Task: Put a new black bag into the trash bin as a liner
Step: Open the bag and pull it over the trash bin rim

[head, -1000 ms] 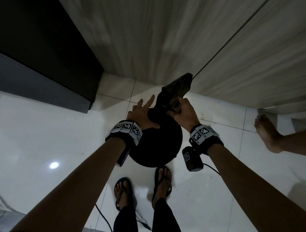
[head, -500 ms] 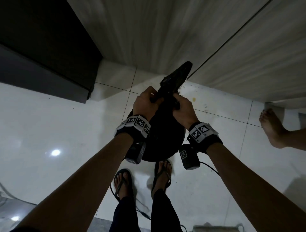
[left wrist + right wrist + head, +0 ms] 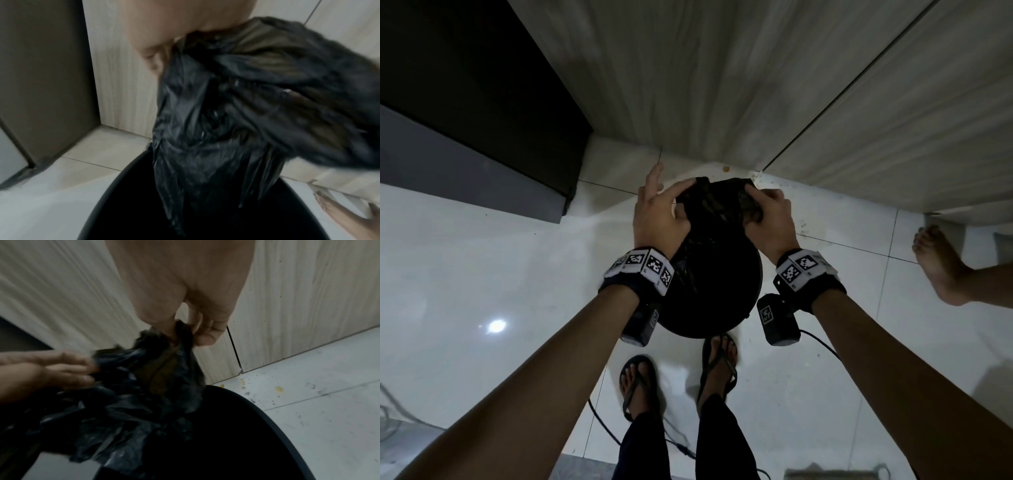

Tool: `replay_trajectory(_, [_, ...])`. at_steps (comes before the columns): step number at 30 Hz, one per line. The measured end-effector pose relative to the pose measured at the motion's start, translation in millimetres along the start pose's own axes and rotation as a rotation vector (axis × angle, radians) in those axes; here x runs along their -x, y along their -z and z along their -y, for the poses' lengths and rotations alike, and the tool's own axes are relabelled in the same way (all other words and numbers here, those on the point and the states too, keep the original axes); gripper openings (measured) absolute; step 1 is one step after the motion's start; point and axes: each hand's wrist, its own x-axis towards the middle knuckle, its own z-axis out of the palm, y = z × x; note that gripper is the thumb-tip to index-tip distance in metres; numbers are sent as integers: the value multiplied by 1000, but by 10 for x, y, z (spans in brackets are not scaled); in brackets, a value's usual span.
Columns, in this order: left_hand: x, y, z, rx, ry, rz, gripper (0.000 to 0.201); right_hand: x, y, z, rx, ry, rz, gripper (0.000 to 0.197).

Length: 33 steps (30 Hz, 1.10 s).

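Observation:
A round black trash bin [image 3: 751, 274] stands on the white tiled floor in front of my feet. Above its far side I hold a crumpled black bag [image 3: 714, 202] between both hands. My left hand [image 3: 659, 212] pinches the bag's left edge with the thumb on top and the index finger pointing away. My right hand [image 3: 765, 212] pinches the right edge between thumb and fingers [image 3: 205, 335]. In the left wrist view the black bag [image 3: 205, 129] hangs down into the bin's dark opening [image 3: 127, 168]. In the right wrist view the bag [image 3: 144, 394] bunches over the bin's rim [image 3: 267, 415].
A wood-grain cabinet front [image 3: 722, 85] rises just behind the bin, with a dark panel [image 3: 465, 102] to the left. Another person's bare foot [image 3: 941, 270] is at the right. My sandalled feet [image 3: 717, 363] and a cable [image 3: 602, 425] lie below the bin. Crumbs [image 3: 279, 389] dot the tiles.
The bag was a narrow bunch held upright in the right hand. The left hand took hold of it, and both hands have now moved apart, spreading its top wider and lower.

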Motion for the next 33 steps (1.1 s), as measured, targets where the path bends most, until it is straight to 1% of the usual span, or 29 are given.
replay_trajectory(2, [34, -18, -33, -116, -55, 24, 59, 59, -40, 41, 185, 14, -45, 54])
replay_trajectory(3, [51, -22, -53, -166, -96, 0, 57, 94, -57, 64, 256, 34, -95, 52])
replay_trajectory(4, [69, -18, -77, -198, -140, -32, 49, 116, -82, 68, 308, 53, -152, 47])
replay_trajectory(5, [84, -13, -99, -209, -181, -52, 36, 121, -94, 72, 326, 62, -193, 41])
replay_trajectory(6, [105, -10, -126, -200, -189, -46, 22, 115, -97, 70, 282, 56, -200, 35])
replay_trajectory(7, [122, -18, -132, -166, -166, -23, 14, 108, -98, 78, 183, 41, -180, 30])
replay_trajectory(9, [138, -65, -127, -101, -79, 5, 22, 92, -128, 61, -22, 21, -136, 23])
replay_trajectory(10, [128, -110, -112, -73, -66, -1, 20, 89, -151, 55, -80, 31, -128, 23])
replay_trajectory(11, [108, -159, -78, -59, -86, 12, 19, 80, -187, 33, -108, 48, -108, 28])
replay_trajectory(12, [83, -215, -30, -68, -109, 62, 33, 67, -233, -12, -110, 69, -72, 37])
replay_trajectory(14, [18, -299, 89, -123, -149, 251, 69, 27, -326, -142, -46, 98, 43, 64])
replay_trajectory(15, [-24, -329, 144, -185, -161, 340, 81, 9, -360, -215, -16, 103, 118, 77])
replay_trajectory(16, [-66, -357, 191, -258, -172, 414, 90, -10, -380, -278, 19, 108, 187, 84])
replay_trajectory(18, [-139, -410, 292, -375, -169, 512, 102, -51, -429, -387, 161, 152, 255, 86])
replay_trajectory(20, [-201, -444, 373, -407, -129, 545, 105, -76, -478, -463, 332, 182, 270, 80])
replay_trajectory(22, [-223, -467, 456, -395, -89, 559, 100, -82, -528, -515, 433, 188, 268, 75])
replay_trajectory(24, [-204, -487, 543, -376, -66, 544, 91, -62, -561, -563, 435, 193, 242, 72])
replay_trajectory(25, [-181, -493, 597, -357, -53, 516, 87, -50, -566, -585, 417, 185, 229, 70])
replay_trajectory(29, [-44, -451, 799, -279, 42, 370, 72, 16, -529, -740, 410, 60, 203, 55])
replay_trajectory(31, [11, -396, 868, -282, 74, 348, 69, 69, -508, -810, 420, 17, 218, 49])
replay_trajectory(33, [32, -344, 898, -276, 108, 352, 68, 83, -490, -823, 403, -34, 264, 51])
